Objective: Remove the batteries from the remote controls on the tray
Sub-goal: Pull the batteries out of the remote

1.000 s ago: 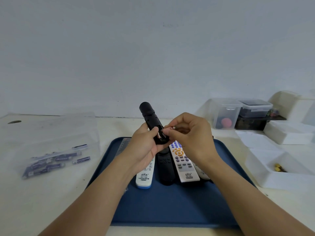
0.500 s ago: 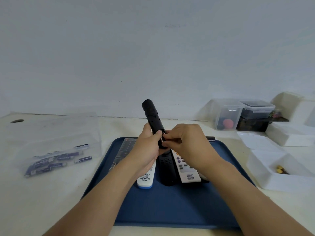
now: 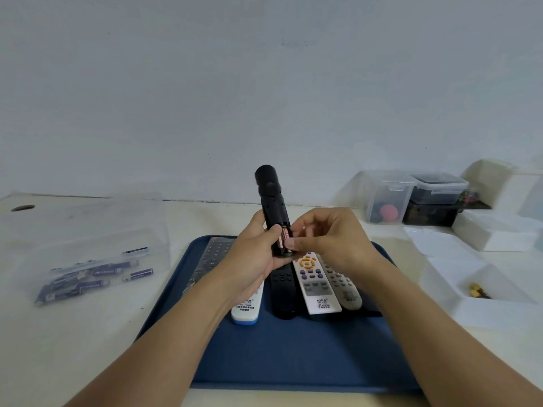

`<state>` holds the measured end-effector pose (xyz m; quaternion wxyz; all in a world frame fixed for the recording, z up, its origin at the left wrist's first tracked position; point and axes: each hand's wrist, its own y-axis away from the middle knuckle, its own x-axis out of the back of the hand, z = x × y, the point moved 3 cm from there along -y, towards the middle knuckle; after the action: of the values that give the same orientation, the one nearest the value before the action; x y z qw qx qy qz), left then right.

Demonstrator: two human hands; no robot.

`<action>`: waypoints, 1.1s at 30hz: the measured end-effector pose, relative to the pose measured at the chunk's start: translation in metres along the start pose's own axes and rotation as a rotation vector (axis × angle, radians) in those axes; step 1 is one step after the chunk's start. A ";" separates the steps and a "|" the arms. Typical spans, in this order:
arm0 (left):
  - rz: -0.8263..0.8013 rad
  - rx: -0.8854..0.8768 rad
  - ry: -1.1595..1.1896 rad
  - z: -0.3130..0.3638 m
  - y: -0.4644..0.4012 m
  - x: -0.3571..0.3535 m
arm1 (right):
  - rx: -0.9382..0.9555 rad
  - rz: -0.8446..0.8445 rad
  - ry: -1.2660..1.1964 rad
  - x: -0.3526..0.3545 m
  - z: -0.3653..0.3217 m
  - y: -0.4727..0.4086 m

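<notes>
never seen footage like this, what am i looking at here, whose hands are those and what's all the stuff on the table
There is no machine here: a person wears a camera on the head, so you look forward and down at their own two arms. The left hand grips a black remote upright, its battery compartment open and a battery showing inside. The right hand has its fingertips at that battery, apparently prying it out. Below lies a blue tray with more remotes in a row, among them a white remote with orange buttons. To the left a clear bag of batteries lies on the table; to the right sit white trays and lidded plastic boxes.
</notes>
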<state>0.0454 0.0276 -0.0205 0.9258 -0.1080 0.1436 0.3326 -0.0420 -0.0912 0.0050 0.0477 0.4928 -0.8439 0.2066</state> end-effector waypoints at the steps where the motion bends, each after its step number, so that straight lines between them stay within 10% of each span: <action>1: -0.013 0.005 0.008 -0.001 0.001 -0.003 | -0.028 0.014 -0.047 0.003 0.002 -0.001; 8: -0.076 -0.019 0.055 0.000 0.002 -0.007 | -0.127 0.037 -0.154 0.021 0.002 -0.004; 11: -0.038 -0.041 0.054 0.001 0.001 -0.004 | -0.088 0.316 0.383 0.064 0.012 -0.012; 16: 0.029 -0.048 0.014 0.000 -0.003 0.001 | -0.219 0.078 0.926 0.069 0.057 -0.019; 33: -0.023 0.062 0.055 -0.002 -0.001 0.000 | -0.235 0.242 0.849 0.083 0.082 -0.029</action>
<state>0.0458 0.0264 -0.0220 0.9282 -0.0901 0.1778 0.3141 -0.0498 -0.2034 -0.0378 0.4205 0.2537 -0.8189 0.2970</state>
